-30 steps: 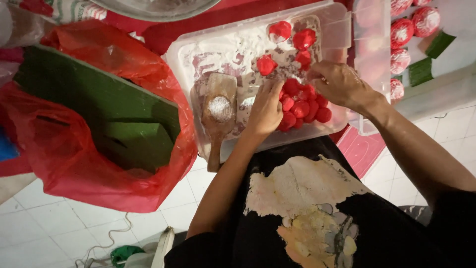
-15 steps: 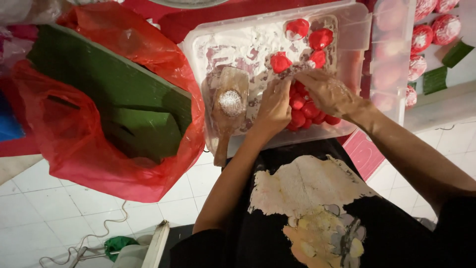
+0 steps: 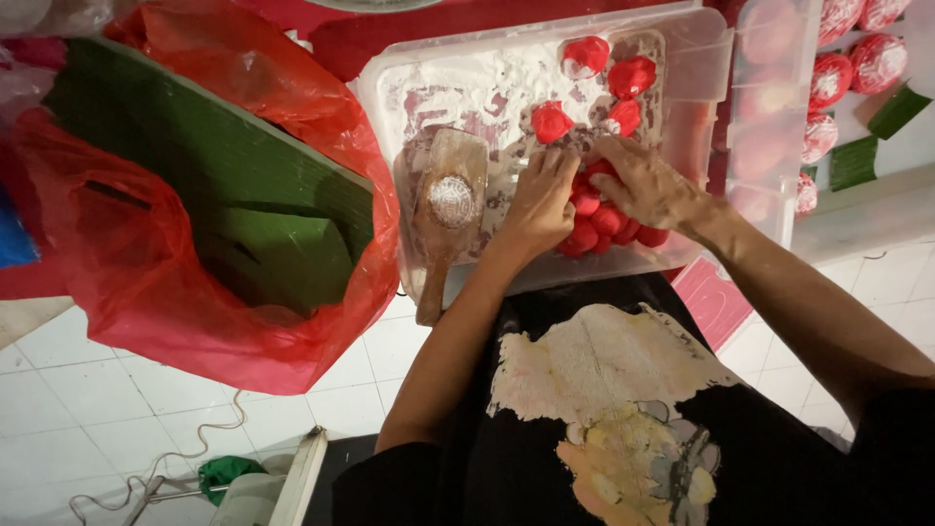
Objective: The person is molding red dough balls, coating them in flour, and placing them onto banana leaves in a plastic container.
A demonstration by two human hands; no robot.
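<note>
Both hands meet over the near right part of a clear plastic tray (image 3: 701,58) dusted white with flour. The left hand (image 3: 539,200) lies knuckles up with its fingers curled, their tips pressed onto the heap of red dough balls (image 3: 606,219); the right hand (image 3: 651,185) comes in from the right, fingers bent and closed over the top of the same heap, so the balls sit directly between and under the two hands, touching both. Whether either hand has one ball pinched free of the heap cannot be told. Toward the tray's far edge four more red balls (image 3: 623,83) lie loose on the flour, apart from the hands. Just left of the left hand a wooden mould paddle (image 3: 445,209) rests in the tray, a round floured hollow in its head, its handle reaching over the near edge. Left of the tray a red plastic bag (image 3: 146,292) gapes open, holding folded green leaves (image 3: 224,185). Beyond the tray's right edge stands a second clear container (image 3: 769,127), and past it red moulded cakes (image 3: 828,78) lie on green leaf pieces.
</note>
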